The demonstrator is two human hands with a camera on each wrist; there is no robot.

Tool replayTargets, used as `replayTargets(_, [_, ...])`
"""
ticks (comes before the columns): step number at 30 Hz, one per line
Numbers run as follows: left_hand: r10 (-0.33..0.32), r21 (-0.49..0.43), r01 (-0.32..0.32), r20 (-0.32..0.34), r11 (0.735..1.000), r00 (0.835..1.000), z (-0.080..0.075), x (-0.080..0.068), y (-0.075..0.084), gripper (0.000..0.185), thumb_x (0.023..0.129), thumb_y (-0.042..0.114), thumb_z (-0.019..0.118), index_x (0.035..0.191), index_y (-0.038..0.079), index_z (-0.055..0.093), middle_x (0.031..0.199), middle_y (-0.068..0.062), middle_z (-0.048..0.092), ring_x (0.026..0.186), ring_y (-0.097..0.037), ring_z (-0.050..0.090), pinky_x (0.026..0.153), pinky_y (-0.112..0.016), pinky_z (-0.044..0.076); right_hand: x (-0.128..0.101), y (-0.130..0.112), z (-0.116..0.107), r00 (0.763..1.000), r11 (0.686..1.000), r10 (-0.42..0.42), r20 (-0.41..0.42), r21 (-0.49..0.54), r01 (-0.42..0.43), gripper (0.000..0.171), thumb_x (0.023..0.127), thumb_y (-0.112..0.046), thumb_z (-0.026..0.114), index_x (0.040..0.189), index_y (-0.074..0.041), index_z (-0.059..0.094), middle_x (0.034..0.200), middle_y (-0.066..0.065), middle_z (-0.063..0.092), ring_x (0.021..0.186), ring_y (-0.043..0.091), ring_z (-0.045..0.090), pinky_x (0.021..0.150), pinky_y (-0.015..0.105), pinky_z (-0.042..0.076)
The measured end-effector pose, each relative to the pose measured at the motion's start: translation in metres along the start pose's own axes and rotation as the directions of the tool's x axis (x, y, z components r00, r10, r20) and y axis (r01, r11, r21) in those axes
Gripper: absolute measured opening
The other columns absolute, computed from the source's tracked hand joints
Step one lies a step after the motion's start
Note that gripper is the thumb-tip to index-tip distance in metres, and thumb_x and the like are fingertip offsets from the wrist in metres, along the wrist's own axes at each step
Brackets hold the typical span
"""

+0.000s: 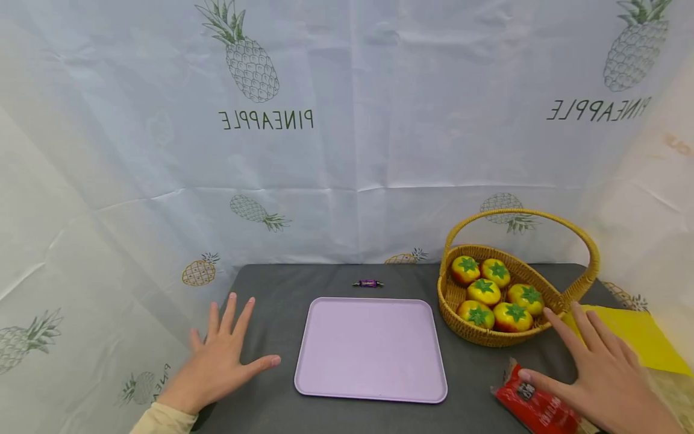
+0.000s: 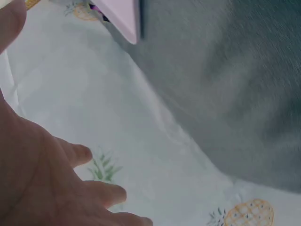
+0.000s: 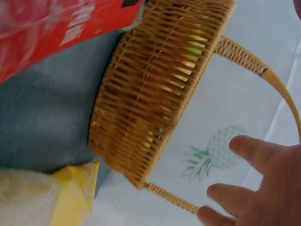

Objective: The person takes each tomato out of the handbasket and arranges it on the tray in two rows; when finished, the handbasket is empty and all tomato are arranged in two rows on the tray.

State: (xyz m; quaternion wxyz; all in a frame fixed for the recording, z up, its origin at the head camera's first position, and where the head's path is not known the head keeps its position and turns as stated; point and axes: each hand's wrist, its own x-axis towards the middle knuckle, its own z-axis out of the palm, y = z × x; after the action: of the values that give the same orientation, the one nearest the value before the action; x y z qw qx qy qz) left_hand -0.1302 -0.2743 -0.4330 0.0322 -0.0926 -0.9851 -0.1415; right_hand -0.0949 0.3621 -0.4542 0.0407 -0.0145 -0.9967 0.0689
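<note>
Pineapple-printed curtain point(image 1: 325, 157) hung beyond both hands, behind a gray tabletop point(image 1: 265, 398). Ahead of the right hand point(image 1: 612, 374) stood a wicker basket point(image 1: 482, 337); between the hands lay a lilac tray point(image 1: 371, 349), probably centered for either's reach. Left hand point(image 1: 219, 358) and right were well apart, fingers spread, gripping nothing. Beneath the right thumb, contact uncertain, a red packet point(image 1: 531, 407) lay slantwise, its far end pointing leftward. Six persimmons point(image 1: 484, 292) nestled inside the basket, presumably so they wouldn't roll. Past the tray, a purple-wrapped candy point(image 1: 367, 283) lay lengthwise left to right.
</note>
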Motion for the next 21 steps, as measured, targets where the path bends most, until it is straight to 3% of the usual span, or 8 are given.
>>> replayTargets(5, [0.029, -0.07, -0.029, 0.0, 0.997, 1.0, 0.007, 0.006, 0.007, 0.118, 0.09, 0.079, 0.067, 0.175, 0.031, 0.0, 0.182, -0.019, -0.005, 0.163, -0.062, 0.006, 0.108, -0.094, 0.018, 0.006, -0.008, -0.008, 0.992, 0.988, -0.11, -0.061, 0.099, 0.116, 0.114, 0.087, -0.071, 0.078, 0.17, -0.009, 0.03, 0.179, 0.029, 0.008, 0.155, 0.063, 0.018, 0.105, 0.087, 0.022])
replayTargets(11, [0.069, -0.191, -0.063, 0.024, 0.98, 0.997, 0.023, 0.019, 0.023, 0.11, 0.096, 0.067, 0.07, 0.175, 0.019, 0.011, 0.18, -0.025, 0.008, 0.157, -0.056, 0.035, 0.114, -0.077, 0.043, 0.018, -0.016, -0.018, 0.947, 0.935, -0.26, -0.188, 0.196, 0.296, 0.1, 0.081, -0.052, 0.092, 0.163, -0.013, 0.048, 0.169, 0.027, 0.039, 0.137, 0.058, 0.046, 0.101, 0.078, 0.037])
replayTargets(17, [0.019, -0.302, 0.023, 0.135, 0.953, 0.991, 0.036, 0.037, 0.042, 0.106, 0.098, 0.061, 0.071, 0.175, 0.017, 0.013, 0.179, -0.023, 0.018, 0.16, -0.048, 0.035, 0.121, -0.072, 0.04, 0.04, -0.031, -0.032, 0.928, 0.911, -0.352, -0.118, 0.182, 0.369, 0.086, 0.087, -0.049, 0.088, 0.157, -0.013, 0.055, 0.16, 0.025, 0.051, 0.136, 0.053, 0.055, 0.097, 0.078, 0.05])
replayTargets(21, [-0.012, -0.329, 0.063, 0.157, 0.942, 0.988, 0.043, 0.045, 0.051, 0.104, 0.098, 0.054, 0.074, 0.173, 0.008, 0.019, 0.174, -0.027, 0.029, 0.158, -0.047, 0.04, 0.123, -0.07, 0.04, 0.053, -0.036, -0.039, 0.907, 0.887, -0.407, -0.112, 0.187, 0.421, 0.077, 0.09, -0.042, 0.087, 0.154, -0.011, 0.058, 0.156, 0.024, 0.056, 0.135, 0.049, 0.059, 0.1, 0.072, 0.054])
